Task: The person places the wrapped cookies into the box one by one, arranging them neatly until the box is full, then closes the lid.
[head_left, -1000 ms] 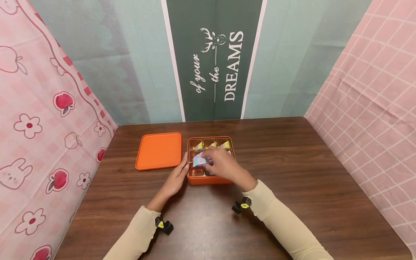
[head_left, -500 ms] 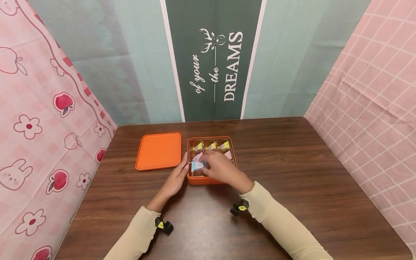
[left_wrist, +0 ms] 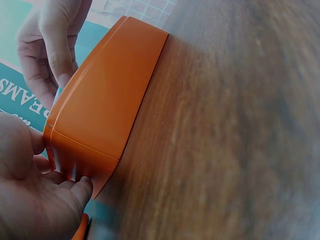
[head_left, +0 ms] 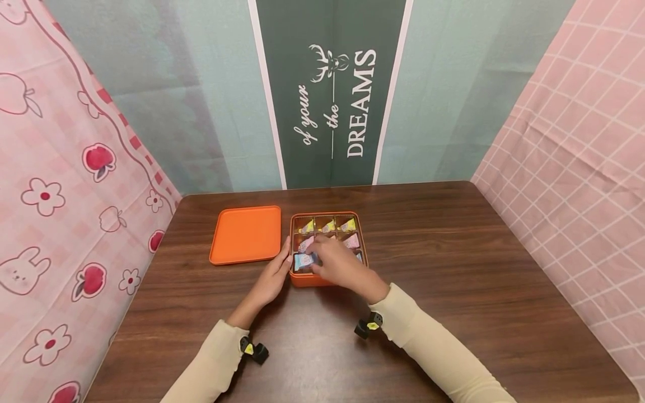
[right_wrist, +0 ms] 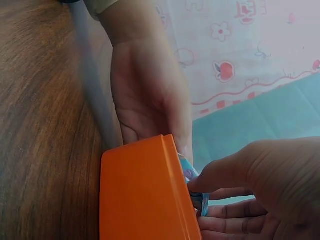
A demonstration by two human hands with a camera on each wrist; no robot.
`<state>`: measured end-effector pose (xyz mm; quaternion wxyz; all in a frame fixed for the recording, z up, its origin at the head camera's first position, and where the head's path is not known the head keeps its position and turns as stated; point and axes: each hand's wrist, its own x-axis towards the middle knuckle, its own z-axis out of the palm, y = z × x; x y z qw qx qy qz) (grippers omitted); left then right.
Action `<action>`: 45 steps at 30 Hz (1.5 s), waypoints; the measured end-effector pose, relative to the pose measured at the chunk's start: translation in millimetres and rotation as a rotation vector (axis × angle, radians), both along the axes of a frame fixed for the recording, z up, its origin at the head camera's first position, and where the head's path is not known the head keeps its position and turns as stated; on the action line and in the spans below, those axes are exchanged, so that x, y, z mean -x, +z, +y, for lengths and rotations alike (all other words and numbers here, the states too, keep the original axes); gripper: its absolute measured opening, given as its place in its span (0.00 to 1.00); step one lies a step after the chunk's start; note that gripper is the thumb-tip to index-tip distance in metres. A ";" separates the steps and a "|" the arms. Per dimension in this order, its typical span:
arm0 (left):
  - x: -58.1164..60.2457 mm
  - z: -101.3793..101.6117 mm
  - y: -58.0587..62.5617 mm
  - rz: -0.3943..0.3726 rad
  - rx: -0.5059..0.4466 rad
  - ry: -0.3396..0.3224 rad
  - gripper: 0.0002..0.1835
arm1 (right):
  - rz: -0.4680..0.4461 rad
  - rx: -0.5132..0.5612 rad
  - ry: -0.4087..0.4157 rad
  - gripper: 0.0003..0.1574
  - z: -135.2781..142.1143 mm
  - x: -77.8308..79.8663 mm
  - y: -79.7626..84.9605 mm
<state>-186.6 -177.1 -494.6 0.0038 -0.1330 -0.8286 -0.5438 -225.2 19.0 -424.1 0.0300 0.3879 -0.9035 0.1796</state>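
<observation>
An orange square box (head_left: 322, 280) stands on the table, divided inside into small compartments. My left hand (head_left: 271, 280) rests against its left side; in the left wrist view the fingers (left_wrist: 75, 190) lie along the orange wall. Over the front of the box is my right hand (head_left: 345, 264), its thumb and fingers at a small blue wrapped packet (head_left: 304, 261) in the front left compartment. The right wrist view shows them pinching this blue packet (right_wrist: 190, 172) at the rim. Yellow packets (head_left: 327, 226) fill the back row. Pink packets (head_left: 351, 241) lie in the middle row, partly hidden by the right hand.
An orange lid (head_left: 246, 235) lies on the brown wooden table (head_left: 463, 280), left of the box. Fabric hangs behind the table and on both sides, with a pink patterned cloth (head_left: 65, 196) at the left. Each wrist wears a small black camera.
My right hand has lowered the blue packet from over the middle row into the front left compartment. The left hand has stayed at the side of the box.
</observation>
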 end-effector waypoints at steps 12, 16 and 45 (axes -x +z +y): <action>-14.2 6.6 35.8 -0.014 -0.013 -0.025 0.28 | 0.099 -0.045 0.006 0.15 -4.2 -4.3 -3.2; -14.5 6.3 36.1 -0.017 -0.011 -0.025 0.28 | 0.142 -0.067 0.014 0.14 -5.3 -6.8 -4.3; 0.3 0.0 -0.6 0.007 -0.003 0.000 0.29 | 0.100 -0.034 0.026 0.12 -8.2 -7.4 -9.1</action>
